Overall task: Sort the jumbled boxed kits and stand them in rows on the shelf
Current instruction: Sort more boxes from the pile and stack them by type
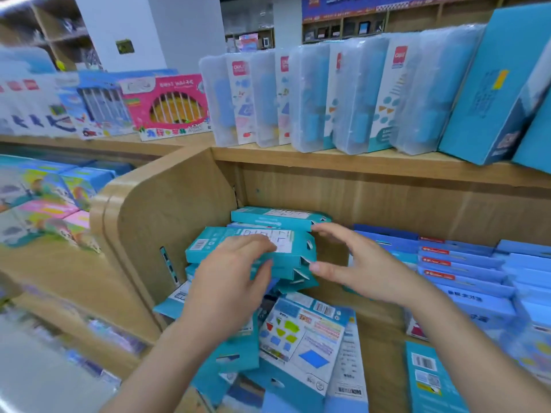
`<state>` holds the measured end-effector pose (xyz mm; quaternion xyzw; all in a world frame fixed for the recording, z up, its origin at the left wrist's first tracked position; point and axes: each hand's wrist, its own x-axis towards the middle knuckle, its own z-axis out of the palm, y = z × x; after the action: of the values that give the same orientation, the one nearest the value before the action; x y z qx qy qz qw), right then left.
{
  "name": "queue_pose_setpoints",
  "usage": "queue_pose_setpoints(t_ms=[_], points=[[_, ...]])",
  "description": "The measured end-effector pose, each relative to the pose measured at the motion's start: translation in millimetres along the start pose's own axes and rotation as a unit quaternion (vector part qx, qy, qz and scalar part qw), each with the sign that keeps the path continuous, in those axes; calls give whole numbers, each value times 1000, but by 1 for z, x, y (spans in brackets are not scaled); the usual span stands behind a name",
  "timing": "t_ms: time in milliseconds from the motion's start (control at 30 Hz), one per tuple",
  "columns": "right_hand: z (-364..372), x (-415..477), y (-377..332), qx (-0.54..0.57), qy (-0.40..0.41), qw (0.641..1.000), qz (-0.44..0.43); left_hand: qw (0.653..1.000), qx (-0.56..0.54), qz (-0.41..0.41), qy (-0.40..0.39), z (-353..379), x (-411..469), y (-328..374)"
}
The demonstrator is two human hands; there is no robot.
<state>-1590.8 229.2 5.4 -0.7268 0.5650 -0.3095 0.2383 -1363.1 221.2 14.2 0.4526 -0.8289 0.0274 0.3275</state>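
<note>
A wooden shelf compartment [387, 198] seen from above, with a person's two bare hands reaching into it. At its left end, against the rounded side panel [167, 204], flat teal boxed kits [208, 244] lie in an untidy stack, barcode faces up. One more teal box [277, 217] sits behind and above them by the back wall.

The left hand [229, 281] rests on the top box of the stack. Its grip is narrow and holding that box, with the fingers curled over the printed top and the thumb along the front edge. The right hand [366, 266] is at the stack's right end, its grip wide and holding nothing. The fingers are spread, the thumb tip is at the box ends, and the forefinger is near the rear box.

In front of the stack, more kits [301, 332] lie jumbled flat and overlapping on the compartment floor. To the right, blue boxes [459, 263] lie in overlapping rows.

On the shelf above, clear plastic cases [310, 96] stand leaning in a row, with tall teal boxes [489, 93] beside them on the right. A pink box [170, 105] stands further left.
</note>
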Motion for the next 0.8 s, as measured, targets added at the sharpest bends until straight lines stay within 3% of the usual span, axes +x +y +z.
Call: queue_pose_setpoints(t_ms=[233,433,567,633,667,700,767,800], points=[[23,17,-16,-29,-10,999,24,987,110,-14,-115,-4,-6,-54],[33,27,-18,15,49,998,44,982,146,13,-116,-1,5,-60],[22,23,-27,186,86,978,33,993,121,15,2,-9,6,-61],[13,19,-37,263,106,959,4,996,5,-51,74,-21,6,-49],[10,18,-41,282,113,953,-8,984,-109,-106,95,-27,7,-40],[8,16,-46,289,115,950,-18,945,-262,-168,99,-34,8,-30],[8,13,-55,293,106,950,-26,814,-516,-263,45,-45,10,-11],[8,12,-59,299,103,948,-26,773,-571,-277,17,-46,8,-4]])
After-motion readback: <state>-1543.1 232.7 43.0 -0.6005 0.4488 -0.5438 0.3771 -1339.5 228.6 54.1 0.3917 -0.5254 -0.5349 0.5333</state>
